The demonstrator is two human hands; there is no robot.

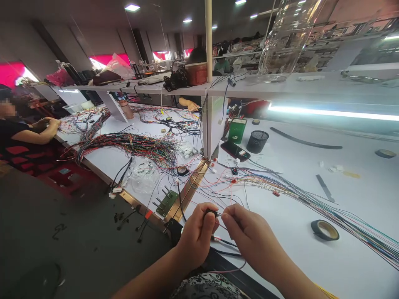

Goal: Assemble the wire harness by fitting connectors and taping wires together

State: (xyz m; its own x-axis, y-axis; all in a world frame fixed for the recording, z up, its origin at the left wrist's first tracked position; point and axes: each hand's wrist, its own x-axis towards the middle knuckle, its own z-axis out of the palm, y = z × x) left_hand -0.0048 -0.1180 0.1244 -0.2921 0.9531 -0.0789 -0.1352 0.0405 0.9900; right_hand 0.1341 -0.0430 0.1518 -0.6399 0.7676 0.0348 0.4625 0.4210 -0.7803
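Close to the bench's front edge, my left hand (199, 230) is closed around a small black connector (211, 212), mostly hidden by the fingers. My right hand (249, 232) pinches a thin wire end right beside it, with the fingertips almost touching those of the left. Whether the wire sits inside the connector I cannot tell. Below the hands run black cables (226, 249) and a pink wire. Past the fingers, loose thin wires spread over the white bench, and a bundle of coloured wires (299, 197) stretches off to the right.
A roll of black tape (324, 230) lies at the right. Left of my hands is a green board with metal pins (166, 202). Behind stand a mesh cup (257, 142), a phone (235, 150) and a shelf (249, 89). A co-worker (28, 133) sits far left near a large wire bundle (131, 145).
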